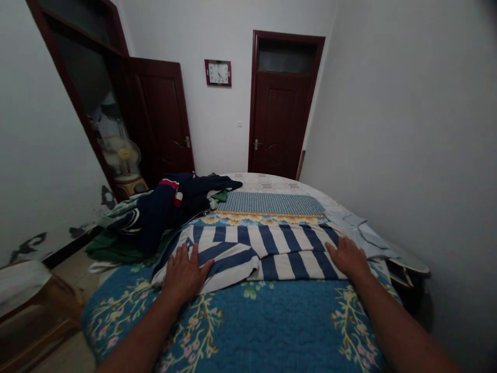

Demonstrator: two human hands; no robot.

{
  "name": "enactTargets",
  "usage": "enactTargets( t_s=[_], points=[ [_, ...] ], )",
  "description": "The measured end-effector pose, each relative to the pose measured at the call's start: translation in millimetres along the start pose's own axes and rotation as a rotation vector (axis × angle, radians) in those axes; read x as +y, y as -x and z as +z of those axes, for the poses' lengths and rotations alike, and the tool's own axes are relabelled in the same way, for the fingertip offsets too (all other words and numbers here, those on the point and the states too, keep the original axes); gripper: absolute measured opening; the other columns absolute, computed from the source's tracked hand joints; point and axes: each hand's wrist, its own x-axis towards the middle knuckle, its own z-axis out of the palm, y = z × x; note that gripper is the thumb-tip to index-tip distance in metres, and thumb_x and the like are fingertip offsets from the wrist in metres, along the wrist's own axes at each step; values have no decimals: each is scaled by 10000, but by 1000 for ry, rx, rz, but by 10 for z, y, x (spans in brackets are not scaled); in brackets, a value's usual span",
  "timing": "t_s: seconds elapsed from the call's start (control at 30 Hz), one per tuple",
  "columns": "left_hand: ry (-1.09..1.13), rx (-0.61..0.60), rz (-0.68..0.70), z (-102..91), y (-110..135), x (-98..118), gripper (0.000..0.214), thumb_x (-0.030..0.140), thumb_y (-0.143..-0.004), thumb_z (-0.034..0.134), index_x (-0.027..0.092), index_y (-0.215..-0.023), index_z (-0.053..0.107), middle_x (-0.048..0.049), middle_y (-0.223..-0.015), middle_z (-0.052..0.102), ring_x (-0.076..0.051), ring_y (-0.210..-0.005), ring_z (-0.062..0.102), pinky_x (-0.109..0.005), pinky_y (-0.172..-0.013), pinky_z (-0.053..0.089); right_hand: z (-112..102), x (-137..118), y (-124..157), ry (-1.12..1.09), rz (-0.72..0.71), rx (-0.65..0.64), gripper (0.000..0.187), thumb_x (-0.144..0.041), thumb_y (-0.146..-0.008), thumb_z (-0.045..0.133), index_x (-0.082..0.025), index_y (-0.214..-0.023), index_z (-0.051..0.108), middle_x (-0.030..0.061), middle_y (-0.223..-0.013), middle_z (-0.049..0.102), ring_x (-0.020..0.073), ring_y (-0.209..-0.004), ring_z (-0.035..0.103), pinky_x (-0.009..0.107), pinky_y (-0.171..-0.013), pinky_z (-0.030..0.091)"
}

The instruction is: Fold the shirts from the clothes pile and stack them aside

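A blue-and-white striped shirt (287,248) lies flat in a long strip across the table, partly folded over on itself, with one striped flap angled toward me at the left. My left hand (184,272) rests on its left end, fingers spread and the palm down. On the right end lies my right hand (348,257), its fingers stretched out over the cloth near the edge. Both hands press on the fabric without gripping it.
Under the shirt is a blue floral quilted cover (287,321). Dark clothes (166,207) are heaped at the left. Pale folded clothing (361,233) lies at the right edge. A wooden stool (58,300) stands lower left, and a fan (124,155) is by the open door (161,114).
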Motion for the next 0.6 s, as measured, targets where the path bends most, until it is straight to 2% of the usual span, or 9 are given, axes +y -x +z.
enactTargets(
  t_s=[0.1,0.17,0.3,0.37,0.47,0.53,0.6],
  points=[
    [54,62,-5,35,29,-49,921,675,-1007,417,4,-1636,446,-327,-1698,391,-476,-1609,331,-609,-1297,257,-63,12,96,-11,31,-9,829,-621,-1055,274,-24,-1596,469,300,-1661,428,417,-1564,371,645,-1224,313],
    [120,152,13,39,33,-83,825,616,-1017,438,9,-1570,524,-307,-1666,453,-463,-1595,364,-601,-1291,293,-114,1,167,-5,61,0,828,-626,-1056,288,-12,-1575,487,318,-1634,450,436,-1546,387,668,-1206,330],
    [380,342,234,-27,30,-120,550,500,-1054,434,147,-1414,652,-193,-1565,604,-341,-1561,450,-519,-1297,358,-236,-87,325,30,81,99,688,-551,-1059,349,-24,-1387,645,336,-1429,611,488,-1394,525,726,-1100,419],
    [504,341,361,-72,41,-111,468,492,-1052,468,214,-1370,672,-140,-1470,685,-302,-1496,531,-495,-1284,393,-302,-195,422,-11,-63,185,550,-444,-1048,408,-56,-1331,677,301,-1339,670,457,-1315,594,695,-1098,450],
    [608,251,450,-126,73,-86,436,504,-1034,527,249,-1351,683,-113,-1428,718,-297,-1408,612,-489,-1240,452,-396,-484,632,-205,-442,294,467,-316,-1027,475,-116,-1417,637,236,-1383,679,366,-1317,625,575,-1153,485],
    [633,197,485,-152,95,-76,438,490,-1023,549,243,-1359,685,-117,-1434,717,-301,-1377,636,-489,-1215,476,-455,-754,817,-339,-677,287,482,-283,-1033,500,-165,-1489,598,197,-1425,672,324,-1342,623,522,-1156,513],
    [632,164,531,-173,113,-78,416,418,-1014,550,227,-1356,692,-125,-1419,726,-304,-1364,644,-494,-1204,482,-516,-1051,1015,-405,-862,215,527,-241,-1030,520,-224,-1555,556,161,-1481,651,298,-1363,619,510,-1157,528]
  ],
)
